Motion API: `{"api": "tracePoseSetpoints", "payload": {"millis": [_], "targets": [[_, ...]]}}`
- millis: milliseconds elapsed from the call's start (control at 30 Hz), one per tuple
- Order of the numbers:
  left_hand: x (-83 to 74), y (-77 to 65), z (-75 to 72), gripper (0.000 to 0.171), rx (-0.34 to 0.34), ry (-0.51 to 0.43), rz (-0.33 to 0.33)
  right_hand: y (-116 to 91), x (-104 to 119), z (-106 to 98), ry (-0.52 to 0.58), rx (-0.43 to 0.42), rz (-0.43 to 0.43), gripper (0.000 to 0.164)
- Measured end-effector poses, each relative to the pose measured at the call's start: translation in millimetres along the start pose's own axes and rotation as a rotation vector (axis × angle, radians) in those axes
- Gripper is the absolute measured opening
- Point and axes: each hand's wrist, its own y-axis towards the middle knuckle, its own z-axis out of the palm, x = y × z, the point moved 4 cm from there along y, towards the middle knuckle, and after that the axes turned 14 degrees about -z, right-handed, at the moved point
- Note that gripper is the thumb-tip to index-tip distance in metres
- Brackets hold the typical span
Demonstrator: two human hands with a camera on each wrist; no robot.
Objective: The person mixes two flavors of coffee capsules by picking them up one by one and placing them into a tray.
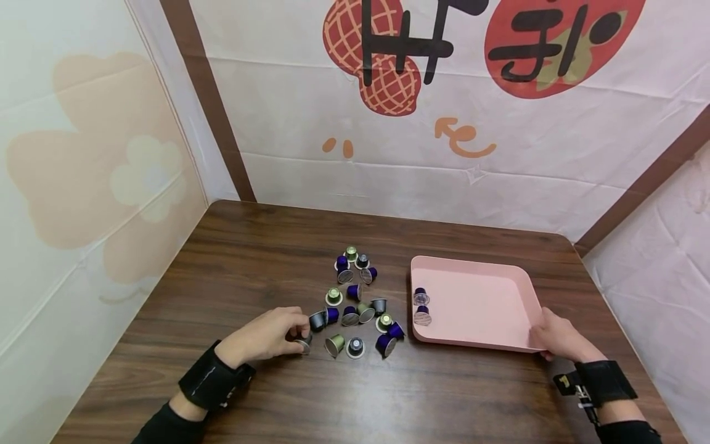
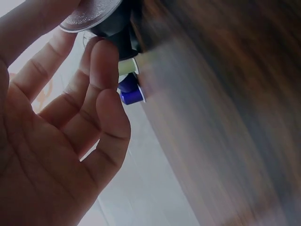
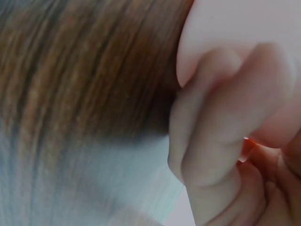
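My left hand (image 1: 270, 335) pinches a dark coffee capsule (image 1: 303, 343) between thumb and fingers, low over the table at the left of a loose group of capsules. In the left wrist view the foil lid of this coffee capsule (image 2: 94, 13) faces the camera at the top edge. My right hand (image 1: 561, 338) grips the near right corner of a pink tray (image 1: 477, 302). Seen from the right wrist, curled fingers (image 3: 211, 127) press against the tray's corner. Inside the tray, two purple capsules (image 1: 422, 316) lie along its left wall.
Several purple, green and grey capsules lie or stand between my left hand and the tray, among them a green capsule (image 1: 334, 345) and a grey-blue capsule (image 1: 355, 348). The brown wooden table (image 1: 388, 401) meets a printed cloth wall (image 1: 388, 185) behind.
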Motion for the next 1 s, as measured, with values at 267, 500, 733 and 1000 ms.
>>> {"api": "tracePoseSetpoints", "payload": {"millis": [267,500,733,1000], "targets": [[1.3,-3.3,1.7,0.024,-0.037,0.020,-0.007,1,1,-2,-0.025,-0.016,-0.004,0.035],[-3.3,-2.5,3.1,0.025,-0.040,0.029,0.004,0,0,-1,-0.029,-0.030,-0.004,0.038],[-3.6,0.0,1.2,0.023,0.013,0.037,-0.021,1,-1,2,-0.017,-0.061,0.000,0.040],[-21.9,16.7,-23.7,0.020,-0.039,0.058,0.015,-1,0,3,-0.018,-0.067,0.002,0.040]]}}
